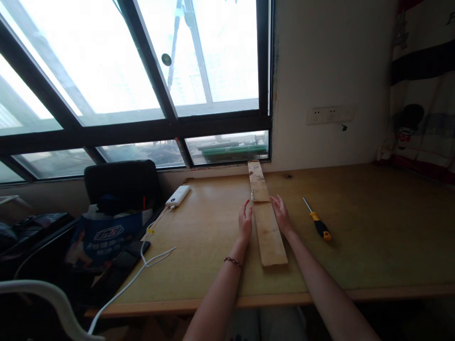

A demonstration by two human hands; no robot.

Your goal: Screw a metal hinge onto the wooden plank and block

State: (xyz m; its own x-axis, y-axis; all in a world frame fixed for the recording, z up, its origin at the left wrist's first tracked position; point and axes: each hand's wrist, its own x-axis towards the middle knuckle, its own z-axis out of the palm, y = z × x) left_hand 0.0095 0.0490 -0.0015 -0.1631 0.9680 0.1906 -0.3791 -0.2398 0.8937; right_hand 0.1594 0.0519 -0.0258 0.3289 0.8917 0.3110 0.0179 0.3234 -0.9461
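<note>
Two wooden boards lie end to end on the table: a far board (259,182) that reaches back to the window sill, and a near board (270,234). A small metal piece, perhaps a hinge (252,195), sits at the left edge close to where they meet. My left hand (245,221) is along the left side of the near board, its fingers stretched out. On the other side, my right hand (280,214) is by the joint, fingers extended beside the wood. Whether either hand touches the boards, I cannot tell. A yellow and black screwdriver (319,226) rests to the right.
A white power bank (178,195) with a white cable (143,255) lies at the table's left. Beyond that edge stand a black chair (121,180) and a blue bag (103,241). Window and wall bound the back; a socket panel (330,114) is on the wall.
</note>
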